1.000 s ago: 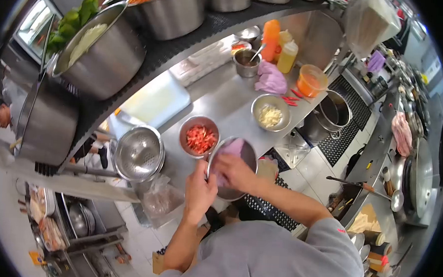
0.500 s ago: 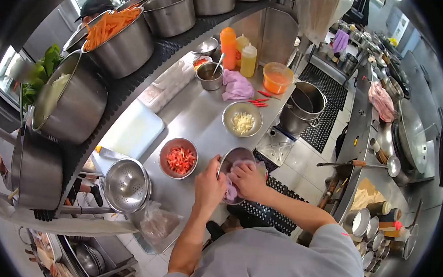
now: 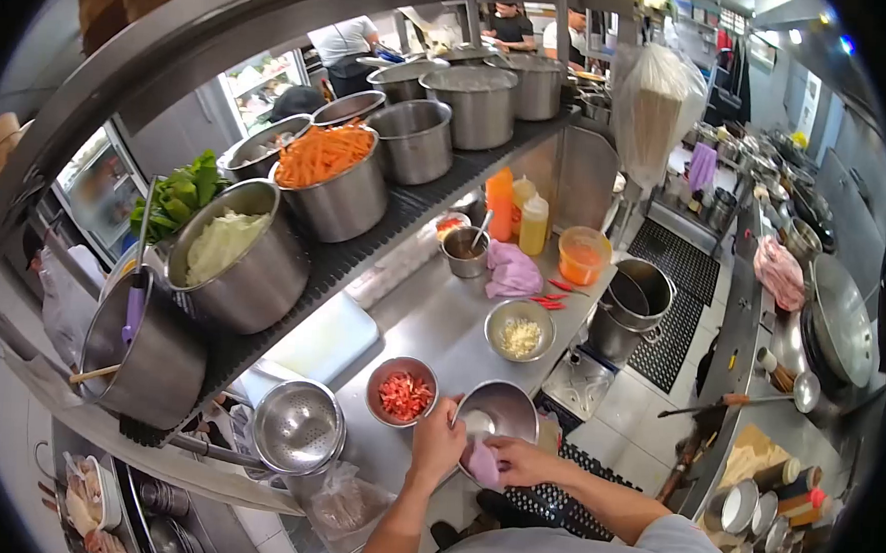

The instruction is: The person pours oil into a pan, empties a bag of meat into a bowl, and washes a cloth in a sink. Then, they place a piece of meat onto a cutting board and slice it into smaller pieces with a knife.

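My left hand (image 3: 438, 440) grips the left rim of a steel bowl (image 3: 510, 400), which is tilted near the counter's front edge. A pink cloth (image 3: 484, 463) is pinched in my right hand (image 3: 519, 461) at the bowl's near side. The bowl's inside shows bare metal. Just left of it stands a bowl of chopped red pieces, perhaps tomato (image 3: 404, 395). Behind it is a bowl of chopped pale garlic-like bits (image 3: 521, 336).
A perforated strainer bowl (image 3: 297, 427) and a plastic bag (image 3: 343, 502) lie to the left. A cutting board (image 3: 328, 336), sauce bottles (image 3: 533, 226), an orange tub (image 3: 583, 256) and red chillies (image 3: 552, 302) stand farther back. A shelf of pots (image 3: 342, 199) overhangs the left side.
My head view has lifted, showing more of the shelf and people behind it. My right hand has moved from inside the bowl to its near rim, with the cloth.
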Tool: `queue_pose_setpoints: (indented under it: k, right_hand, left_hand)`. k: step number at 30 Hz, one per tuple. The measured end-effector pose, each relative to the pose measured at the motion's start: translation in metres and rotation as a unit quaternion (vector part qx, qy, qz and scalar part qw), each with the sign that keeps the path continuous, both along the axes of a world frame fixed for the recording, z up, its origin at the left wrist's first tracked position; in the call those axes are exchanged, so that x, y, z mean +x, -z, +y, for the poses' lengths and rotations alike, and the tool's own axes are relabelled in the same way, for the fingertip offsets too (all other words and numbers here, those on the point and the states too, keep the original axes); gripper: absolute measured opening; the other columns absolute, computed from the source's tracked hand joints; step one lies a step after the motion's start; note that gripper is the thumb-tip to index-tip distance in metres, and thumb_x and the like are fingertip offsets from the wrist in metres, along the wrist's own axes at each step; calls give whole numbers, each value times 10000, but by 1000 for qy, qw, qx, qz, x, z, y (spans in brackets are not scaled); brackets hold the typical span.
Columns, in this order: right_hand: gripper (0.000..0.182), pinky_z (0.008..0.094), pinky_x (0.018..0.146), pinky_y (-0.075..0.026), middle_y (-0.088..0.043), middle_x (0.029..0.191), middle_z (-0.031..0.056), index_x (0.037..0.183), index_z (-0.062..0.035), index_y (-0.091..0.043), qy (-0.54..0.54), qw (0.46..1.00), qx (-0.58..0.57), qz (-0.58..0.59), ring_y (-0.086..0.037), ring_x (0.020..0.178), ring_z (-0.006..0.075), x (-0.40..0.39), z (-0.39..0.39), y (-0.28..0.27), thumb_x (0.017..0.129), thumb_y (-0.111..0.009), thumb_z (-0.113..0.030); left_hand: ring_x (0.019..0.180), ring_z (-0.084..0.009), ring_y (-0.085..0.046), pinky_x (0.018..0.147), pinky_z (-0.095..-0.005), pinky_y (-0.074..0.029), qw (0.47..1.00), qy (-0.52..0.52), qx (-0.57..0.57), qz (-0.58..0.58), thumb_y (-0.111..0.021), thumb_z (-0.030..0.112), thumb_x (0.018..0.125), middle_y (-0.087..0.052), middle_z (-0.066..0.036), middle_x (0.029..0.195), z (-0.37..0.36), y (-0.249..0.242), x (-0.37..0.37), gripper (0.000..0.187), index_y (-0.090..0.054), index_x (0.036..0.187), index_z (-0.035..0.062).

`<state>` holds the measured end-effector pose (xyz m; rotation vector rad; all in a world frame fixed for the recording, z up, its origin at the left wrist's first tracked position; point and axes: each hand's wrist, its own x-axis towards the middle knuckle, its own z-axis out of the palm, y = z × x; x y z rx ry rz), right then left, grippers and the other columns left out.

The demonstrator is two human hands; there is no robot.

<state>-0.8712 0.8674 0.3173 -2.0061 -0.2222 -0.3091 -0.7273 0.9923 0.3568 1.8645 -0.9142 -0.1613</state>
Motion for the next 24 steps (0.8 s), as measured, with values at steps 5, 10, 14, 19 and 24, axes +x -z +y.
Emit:
queue_pose_setpoints:
  k: [5, 10, 14, 19, 24]
  right_hand:
    - [239, 365, 738, -503, -639, 910, 169, 850, -12, -668, 351, 934, -40, -59, -627, 854, 330, 17, -8, -20, 621, -631, 45]
    - [299, 382, 738, -506, -642, 929, 184, 850, 7, -653, 171, 984, 36, -29, -618, 858, 369, 24, 37, 9, 567, -595, 80]
    - [240, 384, 744, -483, -619, 969, 117, 775, -8, -643, 119, 985, -61, -113, -595, 900, 338, 29, 45, 12, 538, -646, 32]
    - [175, 414, 829, -365, -576, 968, 98, 782, -88, -654, 162, 920, -339, -113, -512, 919, 272, 51, 31, 11, 610, -630, -108]
    - [241, 380, 725, -460, -609, 811, 117, 909, -10, -632, -65, 993, -72, 70, -591, 767, 246, 41, 45, 28, 670, -606, -29]
  left_hand:
    - [546, -292, -477, 541, -365, -397, 999, -6, 16, 28, -582, 80, 813, -476, -155, 621, 13, 14, -13, 198, -391, 785, 39]
    - [655, -449, -558, 535, -483, -408, 998, -18, 56, 24, -566, 171, 872, -532, -225, 642, 24, -6, -21, 206, -419, 816, 38]
    - [663, -450, -561, 548, -501, -411, 995, -16, 82, 52, -550, 165, 878, -551, -228, 660, 41, -1, -25, 191, -424, 814, 36]
    - [730, -452, -579, 603, -530, -432, 994, -67, 83, 5, -525, 92, 850, -592, -239, 726, 43, -22, -34, 110, -516, 945, 38]
    - [769, -450, -583, 624, -510, -455, 984, -133, 122, 7, -535, 68, 820, -606, -243, 768, 66, 11, -9, 210, -537, 1029, 45]
